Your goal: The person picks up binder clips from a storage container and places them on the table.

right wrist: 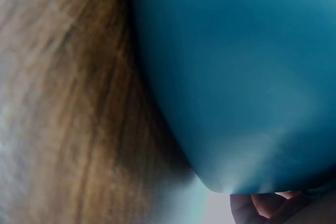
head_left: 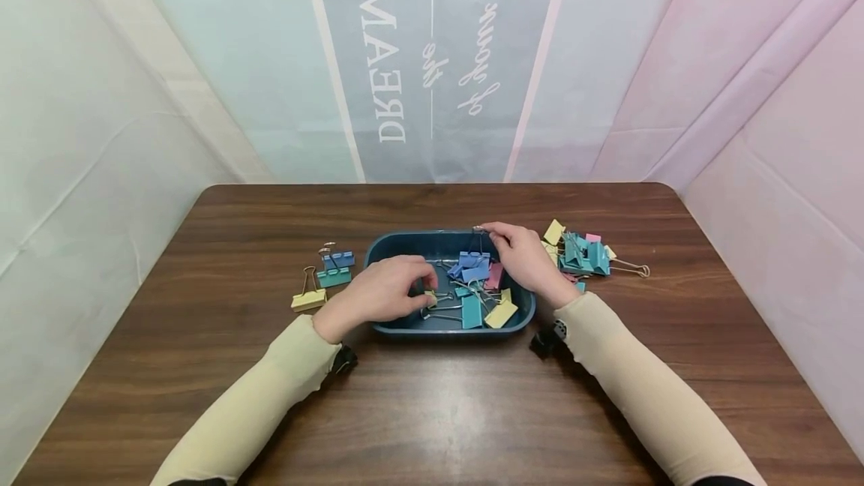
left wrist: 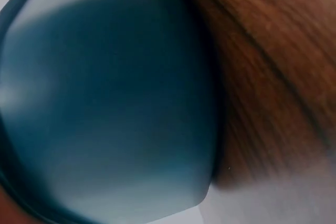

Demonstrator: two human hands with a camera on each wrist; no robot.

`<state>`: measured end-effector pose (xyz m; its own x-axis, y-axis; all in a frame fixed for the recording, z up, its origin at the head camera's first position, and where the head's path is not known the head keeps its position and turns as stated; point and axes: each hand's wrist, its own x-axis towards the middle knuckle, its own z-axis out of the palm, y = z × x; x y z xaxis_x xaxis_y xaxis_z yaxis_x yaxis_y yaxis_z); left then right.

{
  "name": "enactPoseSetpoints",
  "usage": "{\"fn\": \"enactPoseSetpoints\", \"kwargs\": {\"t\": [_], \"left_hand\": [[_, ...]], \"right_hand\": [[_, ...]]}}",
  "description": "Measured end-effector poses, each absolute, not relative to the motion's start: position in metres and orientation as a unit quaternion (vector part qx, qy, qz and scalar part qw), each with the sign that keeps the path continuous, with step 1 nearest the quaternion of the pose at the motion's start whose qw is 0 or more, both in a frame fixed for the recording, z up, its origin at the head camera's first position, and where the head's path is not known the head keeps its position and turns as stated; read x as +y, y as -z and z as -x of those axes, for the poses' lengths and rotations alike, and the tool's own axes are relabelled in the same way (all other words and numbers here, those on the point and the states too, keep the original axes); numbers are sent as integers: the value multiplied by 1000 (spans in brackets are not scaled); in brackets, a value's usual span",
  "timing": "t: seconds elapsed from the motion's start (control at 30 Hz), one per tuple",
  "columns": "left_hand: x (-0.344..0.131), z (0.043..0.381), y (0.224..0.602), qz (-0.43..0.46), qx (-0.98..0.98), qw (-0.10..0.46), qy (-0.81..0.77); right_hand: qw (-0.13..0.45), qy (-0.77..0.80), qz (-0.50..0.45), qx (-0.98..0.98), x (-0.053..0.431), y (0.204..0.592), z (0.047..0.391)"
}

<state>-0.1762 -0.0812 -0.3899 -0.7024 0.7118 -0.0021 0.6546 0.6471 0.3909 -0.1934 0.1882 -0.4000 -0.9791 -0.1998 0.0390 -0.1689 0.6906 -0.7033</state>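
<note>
In the head view a dark blue tray [head_left: 454, 331] holds a jumble of binder clips. My left hand [head_left: 388, 289] reaches over its left side, fingers bent, with a small yellow binder clip [head_left: 430, 295] right at thumb and fingertips; whether they grip it I cannot tell. At the tray's right side, my right hand [head_left: 526, 257] pinches the raised wire handle of a blue binder clip [head_left: 475, 259]. Below these lie another blue clip, a pink clip [head_left: 494, 274], a teal clip [head_left: 471, 312] and a yellow clip [head_left: 502, 313]. Both wrist views mostly show the tray's outer wall [left wrist: 115, 93].
Left of the tray stand a yellow clip [head_left: 309, 300], a teal clip [head_left: 334, 277] and a blue clip [head_left: 339, 259], handles up. A heap of mostly teal and yellow clips [head_left: 586, 255] lies to the right. Curtains close off the wooden table [head_left: 432, 403] behind and beside.
</note>
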Motion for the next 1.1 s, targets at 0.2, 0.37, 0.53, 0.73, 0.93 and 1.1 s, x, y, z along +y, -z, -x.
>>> {"fn": "enactPoseSetpoints", "kwargs": {"t": [0.2,0.37,0.53,0.73,0.93,1.1], "left_hand": [[-75,176,392,-380,914,75,-122],[-71,174,393,-394,913,64,-86],[-71,172,393,-399,912,51,-77],[-74,171,391,-395,913,39,-96],[-80,168,388,-384,912,32,-142],[-86,167,386,-381,903,25,-198]], "right_hand": [[17,375,100,921,192,400,194],[19,375,99,922,194,400,193],[18,375,99,921,194,400,193],[20,379,94,920,192,398,193],[29,383,95,918,190,398,193],[30,384,98,918,189,400,193]]}}
